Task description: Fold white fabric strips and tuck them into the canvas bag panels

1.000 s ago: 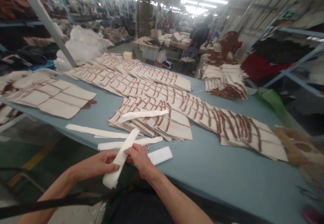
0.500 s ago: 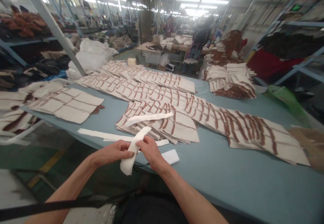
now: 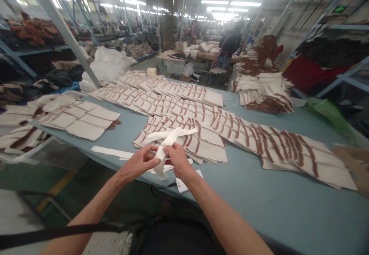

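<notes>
Between my two hands is a white fabric strip [image 3: 163, 151], held tilted above the table's near edge. My left hand [image 3: 142, 163] pinches its lower left side, and my right hand [image 3: 176, 158] grips it from the right. Behind the held piece, another white strip [image 3: 187, 132] lies across a fanned stack of cream panels with brown edges [image 3: 209, 143]. A further long strip [image 3: 111, 152] rests on the blue table to the left. Beside my right wrist lies a white power strip or similar flat box [image 3: 184, 184] with a dark cord, partly hidden by my arm.
Long overlapping rows of cream-and-brown panels [image 3: 233, 126] run across the blue table [image 3: 259, 201]. One stack of panels [image 3: 83, 118] sits at the left edge, another pile [image 3: 265, 93] at the back right. A slanted metal post [image 3: 63, 32] rises on the left. Someone [image 3: 227, 51] stands farther back.
Both hands have moved up and slightly forward with the white strip, which now overlaps the strip on the stack. More of the white flat box and its cord shows.
</notes>
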Demonstrator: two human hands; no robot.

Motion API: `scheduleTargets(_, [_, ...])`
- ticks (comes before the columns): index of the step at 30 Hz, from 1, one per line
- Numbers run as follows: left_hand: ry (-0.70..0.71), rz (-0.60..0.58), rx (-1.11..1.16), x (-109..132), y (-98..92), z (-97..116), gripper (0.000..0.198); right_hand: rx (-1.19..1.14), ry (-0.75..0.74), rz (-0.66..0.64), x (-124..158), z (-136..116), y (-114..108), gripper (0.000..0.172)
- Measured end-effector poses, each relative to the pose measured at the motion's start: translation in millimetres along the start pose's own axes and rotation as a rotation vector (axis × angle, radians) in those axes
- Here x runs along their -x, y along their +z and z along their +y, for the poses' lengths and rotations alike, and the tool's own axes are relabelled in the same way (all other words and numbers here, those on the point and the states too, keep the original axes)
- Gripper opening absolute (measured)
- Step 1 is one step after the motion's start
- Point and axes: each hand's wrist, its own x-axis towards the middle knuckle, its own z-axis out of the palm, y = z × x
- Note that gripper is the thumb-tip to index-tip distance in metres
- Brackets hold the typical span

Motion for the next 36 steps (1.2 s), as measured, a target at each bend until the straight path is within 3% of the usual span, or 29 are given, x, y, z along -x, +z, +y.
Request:
scheduleTargets(5, [-0.006, -0.008, 0.009, 0.7, 3.0, 6.8, 0.067, 0.002, -0.061, 0.011, 4.8, -5.6, -1.2, 0.027])
scheduleTargets(11, [-0.030, -0.006, -0.065, -4.6, 3.6, 23.0, 0.038, 0.013, -0.138, 0.029, 4.6, -13.8, -0.4, 0.024])
scheduleTargets(18, [0.050, 0.229, -0.099, -9.4, 16.6, 29.2, 0.030, -0.051, -0.066, 0.056, -4.5, -18.9, -4.4, 0.022])
scheduleTargets(21, [0.073, 0.259, -0.072, -11.0, 23.6, 27.7, 0.032, -0.043, -0.075, 0.069, -6.4, -17.9, -4.6, 0.021])
scheduleTargets(29, [-0.030, 0.074, 0.091, -15.0, 17.9, 32.5, 0.040, 0.070, -0.177, 0.086, -4.7, -21.6, -1.4, 0.020])
scheduleTargets(36, [-0.098, 0.016, 0.196, -22.5, 6.6, 36.0, 0.049, 0.081, -0.170, 0.073, -12.7, -25.4, 0.5, 0.018])
